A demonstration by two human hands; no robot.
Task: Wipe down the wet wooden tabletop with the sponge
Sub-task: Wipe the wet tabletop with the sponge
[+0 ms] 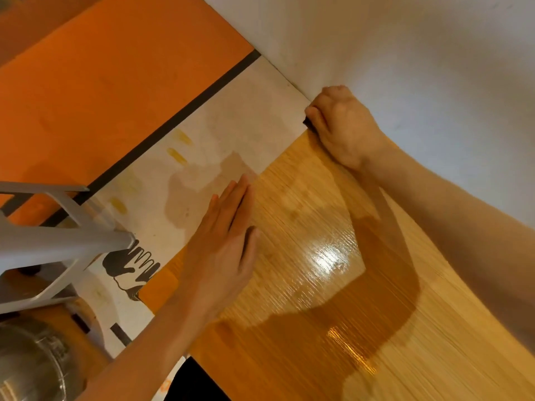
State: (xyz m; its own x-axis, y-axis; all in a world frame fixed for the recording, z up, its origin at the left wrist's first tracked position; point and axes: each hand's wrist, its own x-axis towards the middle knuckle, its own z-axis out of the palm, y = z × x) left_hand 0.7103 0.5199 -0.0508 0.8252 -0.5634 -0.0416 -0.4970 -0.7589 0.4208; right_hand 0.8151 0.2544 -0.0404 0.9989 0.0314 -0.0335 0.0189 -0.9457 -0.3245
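Nearest, at the lower left of the frame, a metal pot stands on the floor beside a grey chair whose legs reach toward the centre left. The wooden surface fills the lower right of the frame; a glossy wet film shines on it in patches at centre and lower centre.

The left hand lies flat at the left edge of the surface, fingers straight and together, palm down, holding nothing. Its forearm runs from the lower left.

Farther off, the right hand is at the far corner of the surface, where it meets the white wall. Its fingers are curled tightly around a small dark object, of which only a sliver shows below the fingers; whether this is the sponge cannot be told. The right forearm crosses from the right edge of the frame.

Beyond the surface, the floor is pale tile with a dark stripe, a black hand-shaped print and orange panels at the upper left.
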